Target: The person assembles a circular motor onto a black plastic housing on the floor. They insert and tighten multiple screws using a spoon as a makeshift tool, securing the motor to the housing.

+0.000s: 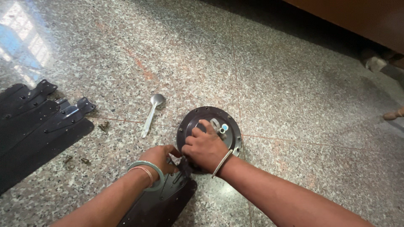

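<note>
A round dark fan motor housing point(198, 117) lies on the speckled stone floor. My right hand point(205, 146) rests on top of it, fingers curled over its middle near a small blue and silver part point(223, 128). My left hand point(159, 158) presses on the bracket end of a dark fan blade point(162, 201) that meets the housing's near edge. Whether either hand pinches a screw is hidden. Both wrists wear bangles.
Several dark fan blades point(33, 130) lie stacked at the left. A metal spoon point(151, 111) lies left of the housing. Loose brass screws point(104, 125) and more screws point(78, 160) are scattered between. A wooden furniture edge point(362, 17) runs along the top right.
</note>
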